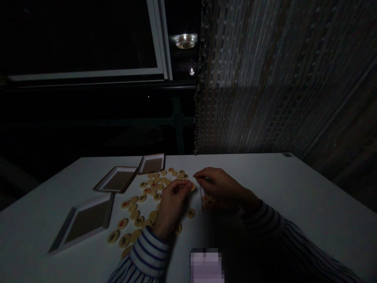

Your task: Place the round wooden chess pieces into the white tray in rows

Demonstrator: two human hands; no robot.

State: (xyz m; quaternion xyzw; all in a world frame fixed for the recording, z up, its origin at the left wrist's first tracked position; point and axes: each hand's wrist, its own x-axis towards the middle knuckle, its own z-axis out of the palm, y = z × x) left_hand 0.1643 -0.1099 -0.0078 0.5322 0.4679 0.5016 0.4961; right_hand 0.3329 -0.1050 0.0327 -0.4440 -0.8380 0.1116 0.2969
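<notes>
My left hand (176,196) is closed in a pinch on a round xiangqi piece (192,186), whose edge shows at the fingertips. My right hand (219,184) arches over a small box (202,204), fingers stretched forward and thumb apart, with nothing visible between them. Inside the box lie several red-marked pieces (206,199), partly hidden under that hand and in shadow. Many loose round wooden pieces with red or dark characters, such as a red-marked piece (123,223), are scattered around and left of my left hand. One dark-marked piece (191,213) lies between my forearms.
Three shallow rectangular trays or lids stand at the left: a near one (110,212), a middle one (98,186) and a far one (141,172). A pixelated phone-like object (207,267) is at the white table's (265,173) near edge. A string curtain (250,78) hangs behind.
</notes>
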